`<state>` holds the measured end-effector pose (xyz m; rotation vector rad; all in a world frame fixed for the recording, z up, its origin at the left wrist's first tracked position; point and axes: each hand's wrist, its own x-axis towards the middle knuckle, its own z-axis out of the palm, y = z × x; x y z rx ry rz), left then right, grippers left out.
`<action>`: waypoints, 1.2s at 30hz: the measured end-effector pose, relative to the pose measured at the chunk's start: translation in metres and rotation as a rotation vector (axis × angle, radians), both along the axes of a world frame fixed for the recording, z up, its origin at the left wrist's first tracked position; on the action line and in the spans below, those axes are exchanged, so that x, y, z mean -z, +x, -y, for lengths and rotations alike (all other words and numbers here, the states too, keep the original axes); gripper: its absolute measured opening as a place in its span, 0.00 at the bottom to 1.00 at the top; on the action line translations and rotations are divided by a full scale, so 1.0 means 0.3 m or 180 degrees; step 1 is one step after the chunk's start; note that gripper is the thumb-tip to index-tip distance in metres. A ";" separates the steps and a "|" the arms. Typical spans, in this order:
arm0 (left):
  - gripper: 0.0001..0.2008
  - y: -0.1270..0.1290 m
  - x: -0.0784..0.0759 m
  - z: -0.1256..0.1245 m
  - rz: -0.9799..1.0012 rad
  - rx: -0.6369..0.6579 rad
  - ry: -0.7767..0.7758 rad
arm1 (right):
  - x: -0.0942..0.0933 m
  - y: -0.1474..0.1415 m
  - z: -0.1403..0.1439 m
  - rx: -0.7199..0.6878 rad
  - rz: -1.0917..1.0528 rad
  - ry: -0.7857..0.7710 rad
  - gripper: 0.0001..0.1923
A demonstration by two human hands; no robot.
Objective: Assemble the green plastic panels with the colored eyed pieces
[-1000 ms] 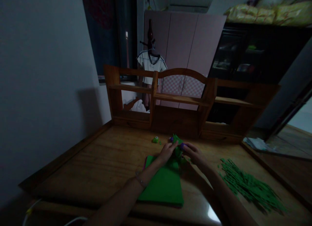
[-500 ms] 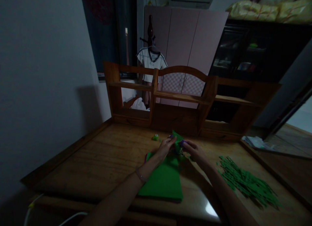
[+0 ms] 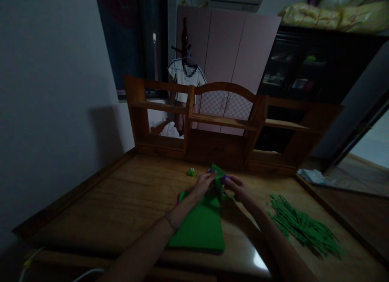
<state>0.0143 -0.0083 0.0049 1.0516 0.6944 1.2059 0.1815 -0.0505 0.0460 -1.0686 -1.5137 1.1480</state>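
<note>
My left hand (image 3: 204, 183) is closed on a green sheet piece (image 3: 217, 171), pinched between thumb and fingers. My right hand (image 3: 241, 189) grips a small purple object (image 3: 225, 179) at the right side of that piece; its kind is too dark to make out. Another bit of purple shows beyond my left fingertips. Beneath my left forearm lies a stack of green sheets (image 3: 200, 225), with a reddish edge peeking out at its left. Small green scraps (image 3: 224, 196) lie under my hands, partly hidden by them.
A heap of green strips (image 3: 304, 223) spreads over the right of the wooden table (image 3: 121, 201). A little green figure with a white eye (image 3: 191, 172) sits behind the stack. Wooden shelving (image 3: 219, 146) borders the far edge, and a plastic bag (image 3: 313, 176) lies at the right edge.
The whole view has shifted slightly, so the things appear a little further left. Both hands keep their hold, with hardly any motion between them.
</note>
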 end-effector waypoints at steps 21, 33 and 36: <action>0.25 -0.010 -0.024 0.007 -0.0174 -0.0406 0.0153 | 0.009 -0.004 -0.001 -0.0092 -0.0118 0.0051 0.17; 0.25 -0.002 -0.004 0.009 -0.1521 -0.0650 0.1265 | 0.042 0.044 -0.078 -0.0116 -0.1135 -0.0158 0.15; 0.25 0.007 -0.005 0.023 -0.1809 -0.0505 0.1439 | 0.023 0.046 -0.062 -0.0195 -0.1309 -0.0298 0.13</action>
